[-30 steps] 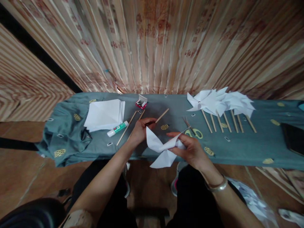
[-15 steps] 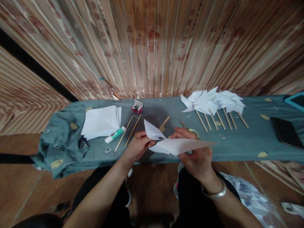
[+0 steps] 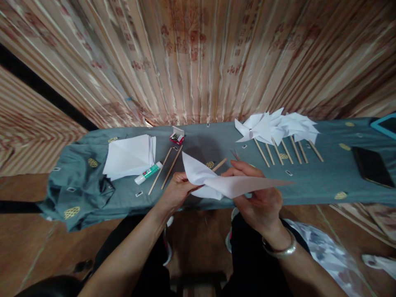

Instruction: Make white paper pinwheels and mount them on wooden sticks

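Observation:
A white paper pinwheel (image 3: 232,185), its blades bent toward the middle, is held up over the near edge of the table. My left hand (image 3: 177,190) pinches its left side, the fingertips partly behind the paper. On the other side my right hand (image 3: 258,202) grips the right blade, thumb below and fingers behind. A wooden stick (image 3: 220,164) shows just beyond the paper; whether it touches the pinwheel I cannot tell. Scissors (image 3: 235,155) lie behind my right hand, mostly hidden.
Finished pinwheels (image 3: 266,128) on sticks lie at the back right. Left are a paper stack (image 3: 128,156), a glue stick (image 3: 148,173), two loose sticks (image 3: 172,167) and an open red box (image 3: 176,136) of small metal pieces. A dark phone (image 3: 371,167) lies far right on the green cloth (image 3: 324,177).
The right blade has come over the pinwheel's middle, covering the dark spot seen there before. Both hands keep their hold. The view has shifted slightly.

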### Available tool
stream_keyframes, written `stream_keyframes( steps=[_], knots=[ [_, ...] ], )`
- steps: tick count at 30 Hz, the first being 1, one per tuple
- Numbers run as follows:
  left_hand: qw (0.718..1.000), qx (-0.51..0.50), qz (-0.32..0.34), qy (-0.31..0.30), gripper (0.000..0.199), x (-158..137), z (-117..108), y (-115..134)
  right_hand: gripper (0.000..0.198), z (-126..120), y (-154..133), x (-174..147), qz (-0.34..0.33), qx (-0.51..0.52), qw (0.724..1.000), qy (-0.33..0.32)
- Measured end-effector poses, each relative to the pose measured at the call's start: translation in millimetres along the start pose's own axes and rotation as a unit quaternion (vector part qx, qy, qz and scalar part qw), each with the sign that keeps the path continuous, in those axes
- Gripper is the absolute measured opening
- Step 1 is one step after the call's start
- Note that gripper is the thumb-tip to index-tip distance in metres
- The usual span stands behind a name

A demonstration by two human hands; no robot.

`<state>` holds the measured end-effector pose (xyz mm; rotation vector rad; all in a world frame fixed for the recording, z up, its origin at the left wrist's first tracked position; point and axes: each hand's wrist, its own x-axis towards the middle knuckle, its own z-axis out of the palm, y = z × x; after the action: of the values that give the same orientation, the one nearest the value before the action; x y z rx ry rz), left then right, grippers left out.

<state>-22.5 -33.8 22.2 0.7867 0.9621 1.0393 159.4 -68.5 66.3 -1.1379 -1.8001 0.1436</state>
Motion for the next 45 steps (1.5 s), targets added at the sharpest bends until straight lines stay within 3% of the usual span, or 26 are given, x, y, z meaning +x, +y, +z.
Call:
stream_keyframes(
  steps=[7, 14, 21, 28, 36, 45],
  knots=[
    [0.999, -0.018, -0.03, 0.012, 0.023, -0.8, 5.8, 4.3, 0.036, -1.4, 0.3, -0.7, -0.039, 0.021, 0.998, -0.038],
    [0.994, -0.086, -0.058, 0.024, 0.034, 4.3, 8.4, 14.8, 0.055, 4.2, -0.4, -9.7, -0.081, 0.066, 0.994, -0.031],
    [0.991, -0.116, -0.064, -0.025, 0.038, 2.4, 9.1, 19.1, 0.055, 2.5, -4.9, -8.0, -0.117, 0.074, 0.989, -0.057],
    [0.987, -0.141, -0.072, 0.011, 0.024, 4.4, 7.9, 17.9, 0.058, 6.3, -9.3, -12.9, -0.12, 0.089, 0.986, -0.07],
    [0.986, -0.157, -0.054, 0.033, 0.007, 16.3, -1.5, 17.3, 0.054, 1.9, -21.1, -20.1, -0.143, 0.119, 0.97, -0.153],
    [0.992, -0.113, -0.056, -0.002, 0.023, 8.8, -3.1, 24.8, 0.054, 5.0, -17.1, -17.9, -0.151, 0.106, 0.977, -0.105]
  ],
)
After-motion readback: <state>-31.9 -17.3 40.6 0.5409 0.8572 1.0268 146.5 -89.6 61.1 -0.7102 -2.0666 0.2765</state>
